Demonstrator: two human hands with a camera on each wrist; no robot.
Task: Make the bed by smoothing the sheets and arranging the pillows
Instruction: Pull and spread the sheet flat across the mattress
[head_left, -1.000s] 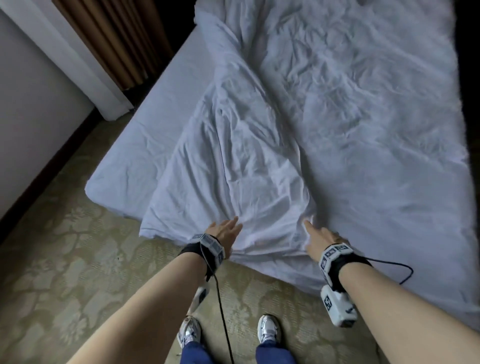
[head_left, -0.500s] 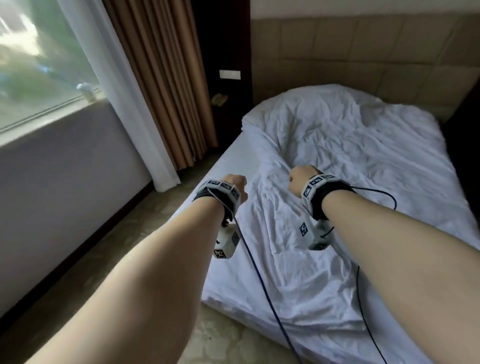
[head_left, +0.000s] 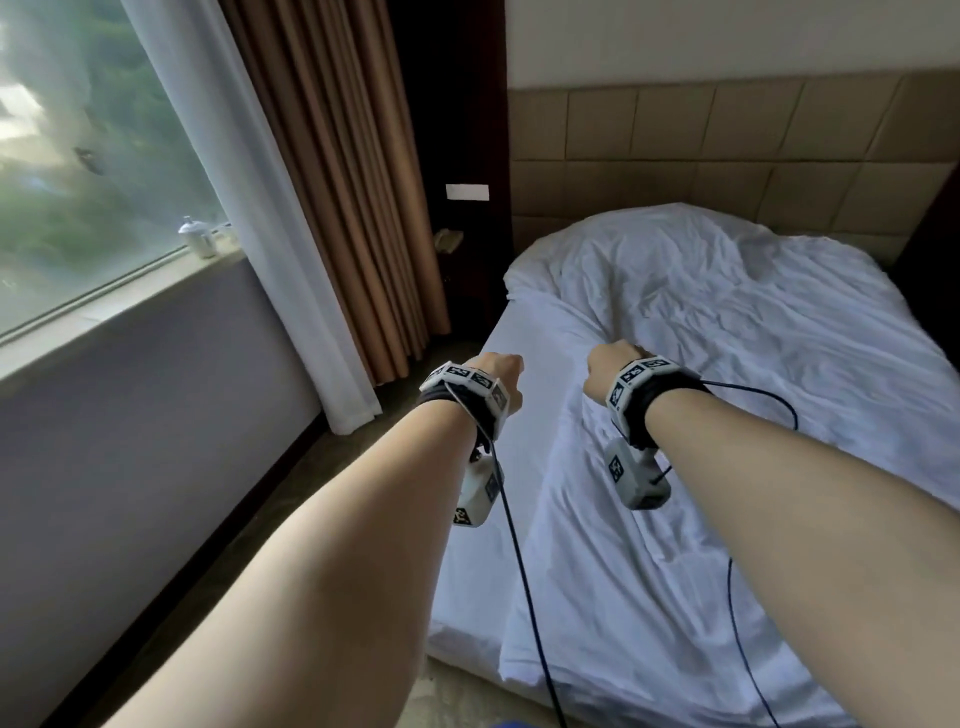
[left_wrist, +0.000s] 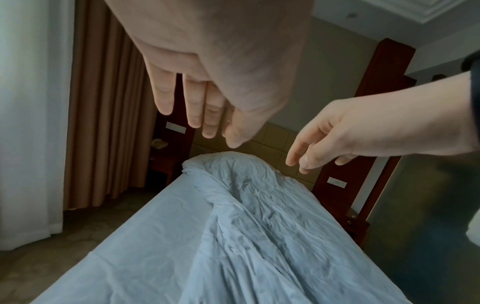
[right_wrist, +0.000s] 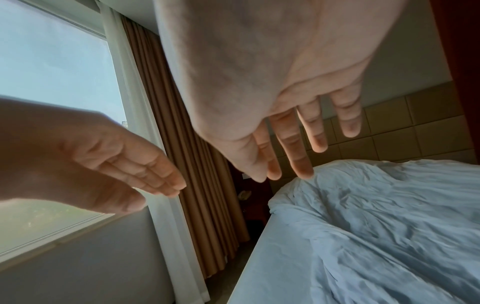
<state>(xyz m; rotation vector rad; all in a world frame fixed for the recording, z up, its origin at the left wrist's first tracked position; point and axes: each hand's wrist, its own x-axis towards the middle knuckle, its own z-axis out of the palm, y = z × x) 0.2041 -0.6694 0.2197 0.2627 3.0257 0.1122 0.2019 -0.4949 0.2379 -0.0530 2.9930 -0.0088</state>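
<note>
Both hands, left hand (head_left: 496, 366) and right hand (head_left: 613, 361), have lifted off one rumpled sheet (head_left: 753, 364) (grip slack, fingers spread).

White sheet (head_left: 727, 364), tan headboard (head_left: 727, 150) of square panels, brown curtain (head_left: 332, 182), white sheer (head_left: 228, 182), black-and-white patterned wristbands (head_left: 639, 376).

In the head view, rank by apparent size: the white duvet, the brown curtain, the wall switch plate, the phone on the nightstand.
1. white duvet
2. brown curtain
3. and 4. wall switch plate and phone: look alike, not ranked.
</note>
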